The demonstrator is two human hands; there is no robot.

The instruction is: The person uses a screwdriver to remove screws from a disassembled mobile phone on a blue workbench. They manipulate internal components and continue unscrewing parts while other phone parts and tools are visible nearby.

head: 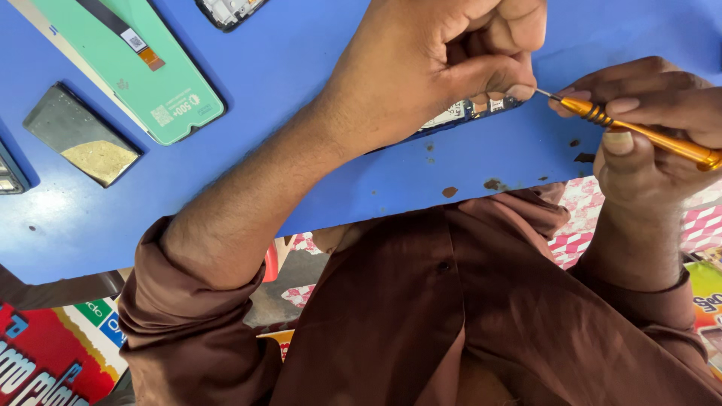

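Our left hand [444,60] covers most of the opened phone [470,111] on the blue tabletop [301,68], leaving only a strip of its circuitry in sight. The orange screwdriver [647,135] runs off the right edge, its tip hidden under our thumb. We cannot read the green-backed screen panel [143,75], cut off at the top.

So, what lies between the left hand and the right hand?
In the head view, only the thin metal tip of the orange screwdriver, over the blue table.

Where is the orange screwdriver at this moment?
In the head view, the orange screwdriver is at the right edge, held in the right hand; its tip points at the opened phone under the left hand.
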